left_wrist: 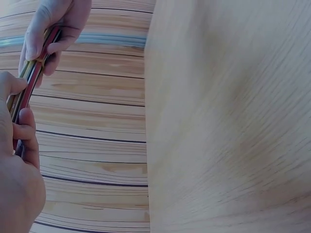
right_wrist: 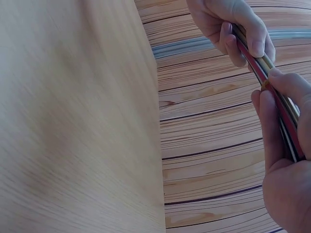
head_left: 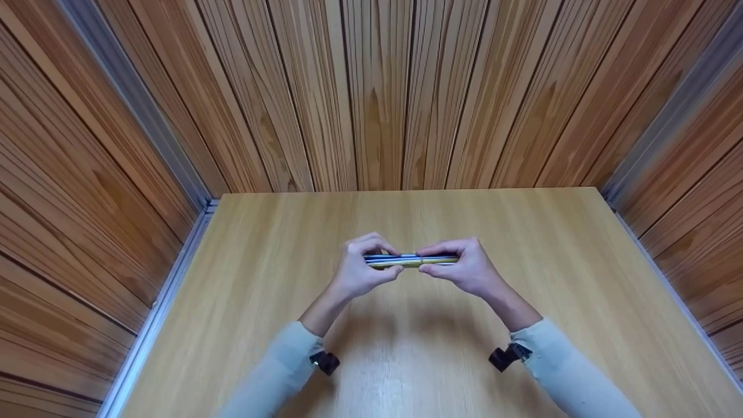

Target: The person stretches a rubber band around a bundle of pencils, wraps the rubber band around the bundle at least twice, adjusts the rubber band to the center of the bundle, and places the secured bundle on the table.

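Observation:
A slim bundle of pencils (head_left: pixel 411 262) is held level above the table, with blue, silver and yellow sides showing in the head view. My left hand (head_left: pixel 361 270) grips its left end between thumb and fingers. From the other side my right hand (head_left: pixel 465 268) pinches it close to the middle. Red, black and gold pencils (right_wrist: pixel 256 68) show in the right wrist view. Around them runs a thin yellowish band (right_wrist: pixel 265 85), right at my right thumb and fingertips. Both ends of the bundle are partly hidden inside the hands.
Below the hands lies a light wooden table (head_left: pixel 406 371), with the shadows of both arms on it. Wood-plank walls (head_left: pixel 377 93) rise behind and at both sides. Metal rails (head_left: pixel 157 313) run along the side edges.

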Demonstrator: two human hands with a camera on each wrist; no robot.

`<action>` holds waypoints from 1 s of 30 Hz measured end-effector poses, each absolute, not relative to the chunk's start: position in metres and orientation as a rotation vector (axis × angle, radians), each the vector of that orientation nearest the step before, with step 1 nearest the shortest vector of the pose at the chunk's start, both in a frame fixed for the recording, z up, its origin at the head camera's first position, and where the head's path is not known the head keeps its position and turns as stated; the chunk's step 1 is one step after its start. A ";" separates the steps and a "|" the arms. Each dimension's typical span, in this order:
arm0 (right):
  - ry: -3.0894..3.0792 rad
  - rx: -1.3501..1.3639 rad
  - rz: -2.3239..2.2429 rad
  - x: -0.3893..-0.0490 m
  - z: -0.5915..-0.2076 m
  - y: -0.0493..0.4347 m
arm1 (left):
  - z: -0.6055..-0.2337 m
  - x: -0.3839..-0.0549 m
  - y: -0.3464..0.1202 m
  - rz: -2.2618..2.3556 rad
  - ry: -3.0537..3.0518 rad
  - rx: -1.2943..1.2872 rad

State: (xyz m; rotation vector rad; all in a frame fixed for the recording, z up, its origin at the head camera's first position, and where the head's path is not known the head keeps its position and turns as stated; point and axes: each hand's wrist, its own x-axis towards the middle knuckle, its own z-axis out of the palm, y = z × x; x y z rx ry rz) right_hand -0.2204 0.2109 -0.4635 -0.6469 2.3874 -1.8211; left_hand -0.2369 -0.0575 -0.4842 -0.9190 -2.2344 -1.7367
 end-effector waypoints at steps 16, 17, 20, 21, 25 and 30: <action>2.426 -0.713 -1.849 -0.225 -0.452 0.211 | -0.476 -0.238 -0.065 -1.721 -2.217 -0.926; 2.424 -0.698 -1.852 -0.225 -0.452 0.210 | -0.475 -0.238 -0.064 -1.717 -2.213 -0.927; 2.423 -0.669 -1.857 -0.226 -0.452 0.205 | -0.474 -0.238 -0.062 -1.703 -2.204 -0.939; 2.423 -0.669 -1.857 -0.226 -0.452 0.204 | -0.473 -0.238 -0.062 -1.700 -2.199 -0.942; 2.421 -0.672 -1.846 -0.227 -0.453 0.202 | -0.472 -0.239 -0.062 -1.686 -2.199 -0.966; 2.468 -0.731 -1.798 -0.229 -0.453 0.206 | -0.473 -0.243 -0.064 -1.698 -2.199 -0.975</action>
